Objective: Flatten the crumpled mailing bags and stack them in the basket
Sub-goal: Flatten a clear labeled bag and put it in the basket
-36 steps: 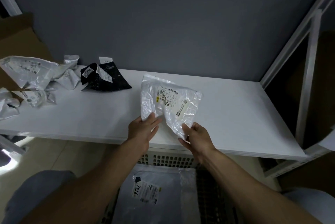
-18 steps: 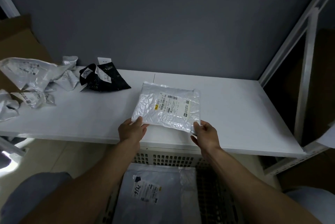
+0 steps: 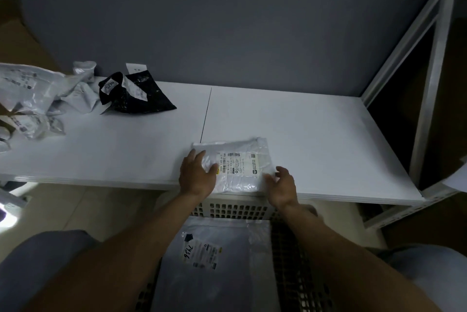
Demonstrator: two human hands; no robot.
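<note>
**Now down on the worktop: the bag goes from held to pressed**

A second ago the white mailing bag (image 3: 240,162) was held up in the air, still buckled, pinched at its lower corners by both hands. Half a second ago it was stretched out between them, just above the surface. Now it lies label-up on the white worktop (image 3: 316,135) at the near edge, about midway along and just right of the seam between the boards.

The left hand (image 3: 195,176) has let go of its pinch and lies flat, fingers straight, on the left part of the bag and on the edge of the label. The right hand (image 3: 281,185) is at the bag's near right corner, motion-blurred, its fingers loose and spread over the plastic rather than closed on it, as far as can be told.

This reads as the smoothing step for this bag: it is spread out but still wrinkled. The basket (image 3: 235,208) stands directly below the near edge with one flattened bag (image 3: 214,261) already in it. The crumpled white bags (image 3: 38,89) and a black bag (image 3: 134,95) wait at the far left, so most of the work looks to be still ahead.
</note>
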